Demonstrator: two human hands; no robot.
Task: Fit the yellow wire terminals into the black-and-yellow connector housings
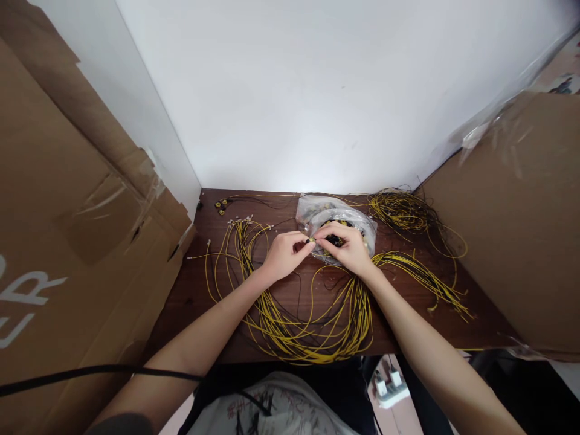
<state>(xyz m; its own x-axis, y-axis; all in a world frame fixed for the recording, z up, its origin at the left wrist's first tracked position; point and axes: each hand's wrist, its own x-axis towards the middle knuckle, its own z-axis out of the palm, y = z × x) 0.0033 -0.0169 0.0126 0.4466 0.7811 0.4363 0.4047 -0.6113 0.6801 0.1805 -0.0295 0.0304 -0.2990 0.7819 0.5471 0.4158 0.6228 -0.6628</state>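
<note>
Near the middle of the dark wooden table (199,290), my left hand (286,254) pinches a small black and yellow part (310,240). My right hand (343,246) meets it from the right, its thumb and forefinger pressed together at the same part; whatever its fingertips hold is too small to make out. Under and behind my right hand lies an open clear plastic bag (312,207) with black and yellow pieces inside. A large bundle of yellow and black wires (317,350) curves below both hands, its white-tipped ends at the left.
A tangled wire coil (399,208) lies at the back right, above more loose wire ends (430,281). Several small yellow-black parts (221,206) sit at the back left. Cardboard walls stand left (90,241) and right (521,211); a white panel (299,96) rises behind.
</note>
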